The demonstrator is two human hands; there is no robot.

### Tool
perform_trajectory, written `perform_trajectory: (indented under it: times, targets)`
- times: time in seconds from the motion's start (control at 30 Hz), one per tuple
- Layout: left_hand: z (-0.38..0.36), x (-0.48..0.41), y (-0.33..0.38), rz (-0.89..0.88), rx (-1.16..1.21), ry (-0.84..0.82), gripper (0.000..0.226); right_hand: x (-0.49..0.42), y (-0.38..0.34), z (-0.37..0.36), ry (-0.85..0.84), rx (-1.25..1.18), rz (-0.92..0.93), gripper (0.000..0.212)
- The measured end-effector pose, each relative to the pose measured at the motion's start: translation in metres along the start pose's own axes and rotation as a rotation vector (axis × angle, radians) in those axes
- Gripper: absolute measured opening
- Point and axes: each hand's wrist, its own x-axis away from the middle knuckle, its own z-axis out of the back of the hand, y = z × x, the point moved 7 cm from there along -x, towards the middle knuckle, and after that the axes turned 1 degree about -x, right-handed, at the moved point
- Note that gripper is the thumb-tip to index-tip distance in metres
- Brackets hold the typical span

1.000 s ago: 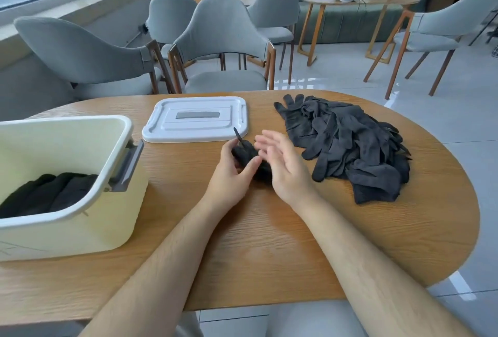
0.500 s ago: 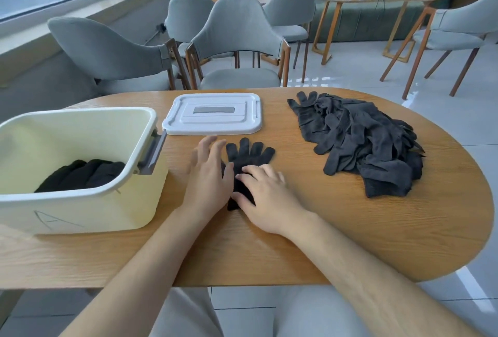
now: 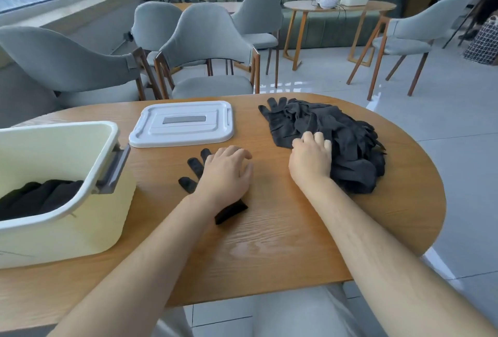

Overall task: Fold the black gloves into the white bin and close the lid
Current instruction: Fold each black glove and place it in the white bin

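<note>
Head view: left hand [image 3: 225, 172], flat, pins one black glove [image 3: 195, 165] to the table [image 3: 269, 242] for folding. Right hand [image 3: 311, 160] curls into the glove pile [image 3: 350, 148], grip unclear; white bin [image 3: 107, 131] stands open, left.

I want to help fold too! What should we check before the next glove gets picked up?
1. The glove lies flat on the table under the left hand: ok.
2. The right hand is on the pile: ok.
3. The right hand grips just one glove: cannot tell.
4. The bin is open, with room above the folded gloves: ok.
5. The lid lies off the bin, out of the way: ok.
</note>
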Motion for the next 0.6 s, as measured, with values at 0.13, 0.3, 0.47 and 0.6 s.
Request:
perform_trajectory:
  times: [0.13, 0.3, 0.47, 0.6]
  targets:
    - [-0.020, -0.034, 0.022, 0.005, 0.018, -0.063, 0.026, 0.001, 0.006, 0.009, 0.202, -0.239, -0.039, 0.021]
    - [-0.036, -0.052, 0.041, 0.005, 0.262, -0.074, 0.038, 0.003, 0.019, 0.038, 0.319, -0.891, -0.078, 0.015]
    - [-0.035, -0.064, 0.056, -0.019, 0.573, -0.033, 0.072, -0.002, 0.016, 0.045, 0.058, -1.541, -0.264, 0.016]
    - [-0.028, -0.060, 0.063, -0.019, 0.964, -0.134, 0.063, -0.006, 0.003, 0.054, -0.146, -1.911, -0.257, 0.022]
